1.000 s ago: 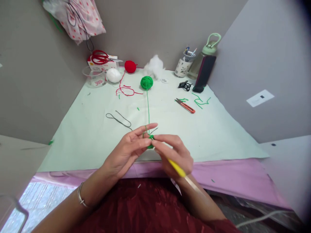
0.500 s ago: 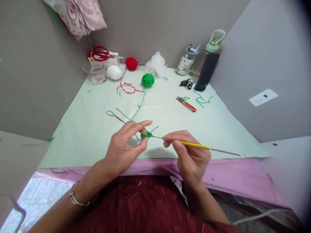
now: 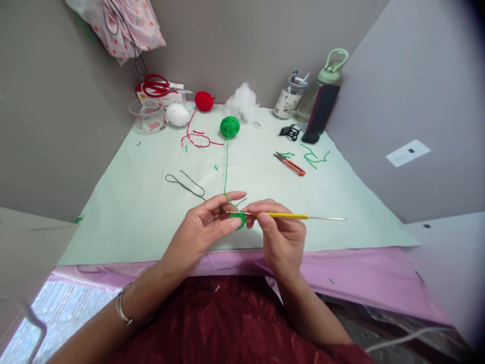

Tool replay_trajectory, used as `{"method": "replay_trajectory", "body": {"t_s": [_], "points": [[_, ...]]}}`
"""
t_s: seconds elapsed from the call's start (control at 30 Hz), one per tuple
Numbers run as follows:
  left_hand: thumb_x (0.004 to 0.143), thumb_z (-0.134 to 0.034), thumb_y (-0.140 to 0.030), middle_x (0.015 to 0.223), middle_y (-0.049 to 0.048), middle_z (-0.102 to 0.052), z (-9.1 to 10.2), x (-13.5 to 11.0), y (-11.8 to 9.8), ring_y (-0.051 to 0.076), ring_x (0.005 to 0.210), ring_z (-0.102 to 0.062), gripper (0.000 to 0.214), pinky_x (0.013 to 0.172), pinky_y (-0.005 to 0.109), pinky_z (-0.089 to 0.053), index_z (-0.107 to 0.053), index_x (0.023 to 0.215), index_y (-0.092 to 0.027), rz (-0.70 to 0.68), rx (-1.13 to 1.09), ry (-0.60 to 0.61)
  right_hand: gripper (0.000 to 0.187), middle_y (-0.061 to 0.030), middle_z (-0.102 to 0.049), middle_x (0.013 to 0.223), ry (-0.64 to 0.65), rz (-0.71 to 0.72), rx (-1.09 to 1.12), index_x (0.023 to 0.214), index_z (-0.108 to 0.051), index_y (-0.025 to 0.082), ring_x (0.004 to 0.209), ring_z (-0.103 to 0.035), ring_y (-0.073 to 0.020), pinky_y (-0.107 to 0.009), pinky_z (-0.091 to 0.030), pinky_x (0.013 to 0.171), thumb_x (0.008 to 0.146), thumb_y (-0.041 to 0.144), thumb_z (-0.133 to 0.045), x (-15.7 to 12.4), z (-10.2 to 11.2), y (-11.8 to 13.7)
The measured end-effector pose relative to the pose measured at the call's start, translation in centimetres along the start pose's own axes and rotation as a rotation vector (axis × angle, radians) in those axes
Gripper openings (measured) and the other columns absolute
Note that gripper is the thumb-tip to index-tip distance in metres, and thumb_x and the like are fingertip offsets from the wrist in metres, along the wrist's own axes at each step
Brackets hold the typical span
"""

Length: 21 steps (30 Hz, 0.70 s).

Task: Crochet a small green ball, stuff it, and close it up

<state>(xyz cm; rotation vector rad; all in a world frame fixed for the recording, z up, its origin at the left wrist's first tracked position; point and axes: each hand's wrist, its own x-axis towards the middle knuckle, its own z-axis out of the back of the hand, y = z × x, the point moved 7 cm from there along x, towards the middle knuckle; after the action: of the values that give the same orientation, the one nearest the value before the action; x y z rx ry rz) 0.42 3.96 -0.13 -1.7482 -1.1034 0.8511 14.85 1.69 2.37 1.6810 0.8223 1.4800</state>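
My left hand (image 3: 204, 222) is closed on a small green crochet piece (image 3: 238, 219), pinched by the thumb, with its index finger stretched out above. Green yarn runs from that finger up to a green yarn ball (image 3: 229, 127) on the table. Pen-like, my right hand (image 3: 282, 232) grips a crochet hook with a yellow handle (image 3: 290, 216). Its hooked tip passes through or over the top of the green piece and sticks out to the left; which of these I cannot tell. A dark cord (image 3: 185, 186) lies just beyond my left hand.
Orange-handled snips (image 3: 291, 165), green yarn scraps (image 3: 314, 156) and a black claw clip (image 3: 290, 132) lie to the right. At the back stand red scissors on a box (image 3: 157, 86), red (image 3: 204, 101) and white (image 3: 178, 115) yarn balls, white stuffing (image 3: 242, 102), a pen jar (image 3: 288, 101) and a bottle (image 3: 314, 96).
The hook has moved left, its tip now past the green piece, and my right hand has come closer to my left. The yarn from the ball is now pulled straight.
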Motion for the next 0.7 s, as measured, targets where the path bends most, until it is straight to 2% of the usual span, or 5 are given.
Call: {"method": "replay_trajectory", "body": {"t_s": [0.13, 0.23, 0.33, 0.47, 0.7], "points": [[0.081, -0.087, -0.024, 0.089, -0.0028, -0.070, -0.2, 0.1, 0.6, 0.011, 0.089, -0.065, 0.048, 0.091, 0.025, -0.051, -0.076, 0.127, -0.030, 0.039, -0.137, -0.060, 0.029, -0.0039, -0.075, 0.099, 0.013, 0.266, -0.337, 0.112, -0.079, 0.031, 0.085, -0.071, -0.0168, -0.031, -0.060, 0.071, 0.096, 0.011, -0.066, -0.8, -0.4, 1.6], [0.080, -0.087, -0.029, 0.096, 0.0019, -0.073, -0.8, 0.2, 1.7, 0.013, 0.092, -0.065, 0.046, 0.091, 0.026, -0.051, -0.078, 0.125, -0.023, 0.189, -0.319, 0.015, 0.031, -0.0047, -0.075, 0.104, 0.030, 0.416, -0.474, 0.111, -0.080, 0.033, 0.090, -0.071, -0.0188, -0.033, -0.060, 0.073, 0.094, 0.010, -0.068, -1.3, -0.7, 2.4], [0.079, -0.085, -0.027, 0.095, 0.0035, -0.073, -0.6, 0.2, 1.6, 0.012, 0.088, -0.063, 0.036, 0.087, 0.023, -0.050, -0.082, 0.114, -0.018, 0.227, -0.391, 0.053, 0.023, -0.0043, -0.074, 0.092, -0.051, 0.236, -0.273, 0.107, -0.079, 0.029, 0.080, -0.069, -0.0182, -0.035, -0.058, 0.068, 0.100, 0.017, -0.060, -0.4, 0.4, 1.6], [0.082, -0.084, -0.025, 0.086, 0.0001, -0.072, 0.3, 0.2, 0.8, 0.011, 0.084, -0.062, 0.031, 0.085, 0.022, -0.047, -0.082, 0.113, -0.022, 0.120, -0.253, -0.035, 0.017, -0.0020, -0.072, 0.084, -0.110, -0.070, 0.156, 0.094, -0.078, 0.025, 0.063, -0.061, -0.0133, -0.031, -0.052, 0.059, 0.101, 0.028, -0.063, 0.4, 0.8, -0.6], [0.095, -0.072, -0.035, 0.105, 0.0015, -0.076, -0.1, -0.1, 0.6, 0.020, 0.108, -0.067, 0.030, 0.103, 0.033, -0.046, -0.077, 0.125, -0.031, 0.038, -0.046, 0.062, 0.013, -0.0015, -0.077, 0.089, -0.031, -0.221, 0.188, 0.097, -0.081, 0.028, 0.073, -0.064, -0.0137, -0.029, -0.052, 0.068, 0.098, 0.033, -0.069, 0.2, 0.2, -2.3]]}}
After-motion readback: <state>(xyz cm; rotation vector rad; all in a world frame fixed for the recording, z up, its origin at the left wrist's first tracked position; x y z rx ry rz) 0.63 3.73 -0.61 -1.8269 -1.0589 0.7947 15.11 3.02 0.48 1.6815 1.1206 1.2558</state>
